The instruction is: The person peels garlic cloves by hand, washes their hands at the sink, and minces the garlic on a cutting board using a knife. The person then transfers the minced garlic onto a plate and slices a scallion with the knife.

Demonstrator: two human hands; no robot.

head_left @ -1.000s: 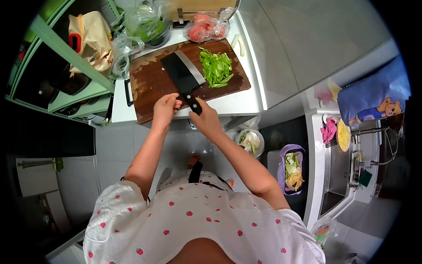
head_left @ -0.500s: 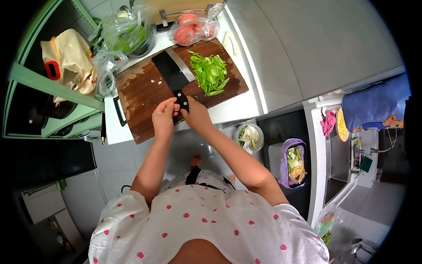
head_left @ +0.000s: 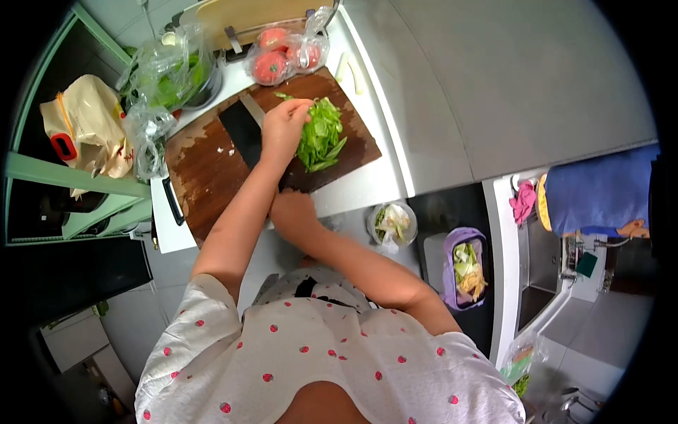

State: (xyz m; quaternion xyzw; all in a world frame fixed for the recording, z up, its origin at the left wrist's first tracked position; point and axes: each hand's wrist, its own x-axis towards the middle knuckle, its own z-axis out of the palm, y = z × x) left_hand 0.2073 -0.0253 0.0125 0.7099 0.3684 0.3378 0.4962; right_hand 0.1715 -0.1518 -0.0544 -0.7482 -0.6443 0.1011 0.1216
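On the brown cutting board (head_left: 198, 166) lies a cleaver (head_left: 240, 133) with a dark blade and a bright edge. My right hand (head_left: 293, 214) is closed at its handle, which is mostly hidden beneath my left forearm and the hand. Crossing over the blade, my left hand (head_left: 284, 131) reaches to the heap of sliced green vegetable (head_left: 323, 134). Its fingers are pinched together at the heap's upper left side; whatever is between them is too small to make out. Small white bits (head_left: 226, 150) lie left of the blade.
Behind the board are bagged tomatoes (head_left: 272, 65) and a bowl with greens under plastic (head_left: 173, 81). Pale green stalks (head_left: 349, 73) lie at the right. A bin of scraps (head_left: 392, 225) and a purple container (head_left: 452, 272) stand lower right. A green shelf (head_left: 78, 177) borders the left.
My left hand has moved away from the cleaver's handle, up and right to the sliced greens. My right hand stays at the handle. The view has shifted slightly.
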